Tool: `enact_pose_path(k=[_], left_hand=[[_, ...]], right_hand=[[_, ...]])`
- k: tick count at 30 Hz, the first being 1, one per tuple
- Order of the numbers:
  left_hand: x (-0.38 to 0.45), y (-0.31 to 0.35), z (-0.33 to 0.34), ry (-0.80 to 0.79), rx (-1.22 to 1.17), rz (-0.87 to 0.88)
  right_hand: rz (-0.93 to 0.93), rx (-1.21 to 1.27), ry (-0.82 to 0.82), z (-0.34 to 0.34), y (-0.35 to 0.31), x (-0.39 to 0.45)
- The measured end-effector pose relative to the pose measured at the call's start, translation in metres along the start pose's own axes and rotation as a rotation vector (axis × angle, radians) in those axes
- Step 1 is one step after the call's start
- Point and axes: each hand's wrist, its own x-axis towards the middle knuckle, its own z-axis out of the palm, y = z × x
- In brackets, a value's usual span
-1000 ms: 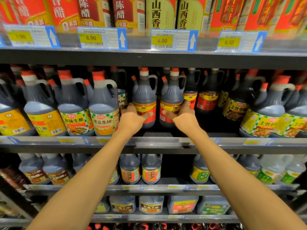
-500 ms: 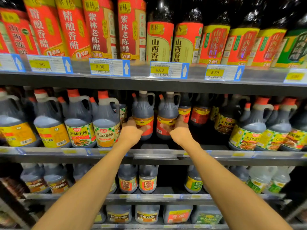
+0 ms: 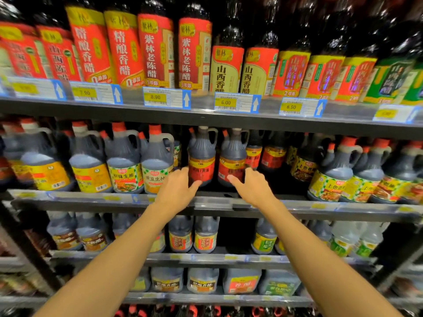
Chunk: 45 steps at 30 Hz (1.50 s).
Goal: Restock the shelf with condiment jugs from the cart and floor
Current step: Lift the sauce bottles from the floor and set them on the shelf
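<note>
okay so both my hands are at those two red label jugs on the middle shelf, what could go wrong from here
1. The two red-label jugs stand side by side near the shelf's front edge; a nudge from the left hand or right hand might tip one off.
2. The tight row means the left jug could knock the yellow-green jug beside it.
3. The upper shelf sits low over the jug tops, so lifting one risks a bump.

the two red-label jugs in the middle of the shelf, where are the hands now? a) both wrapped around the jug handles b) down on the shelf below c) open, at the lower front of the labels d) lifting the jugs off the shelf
c: the left hand and right hand are open with fingers extended at the lower front of the two red-label jugs, which stand upright on the shelf.
</note>
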Motion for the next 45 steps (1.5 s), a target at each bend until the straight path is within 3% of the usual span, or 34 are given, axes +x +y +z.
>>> enact_pose_path(k=[6,12,29,39,45], left_hand=[[-0.042,-0.012,-0.03,-0.131,0.163,0.109],[-0.074,-0.019,-0.052,-0.178,0.328,0.182],[-0.194,0.011,-0.075,-0.203,0.453,0.144],[-0.26,-0.035,-0.062,-0.241,0.498,0.042],[-0.29,-0.099,0.0,-0.359,0.468,-0.029]], right_hand=[[-0.162,-0.117,0.011,-0.009,-0.006,-0.055],[-0.185,-0.157,-0.031,-0.017,0.001,-0.087],[-0.289,-0.219,-0.101,-0.035,0.036,-0.191],[-0.358,-0.227,-0.17,0.02,0.026,-0.222],[-0.369,-0.145,-0.257,0.096,0.026,-0.229]])
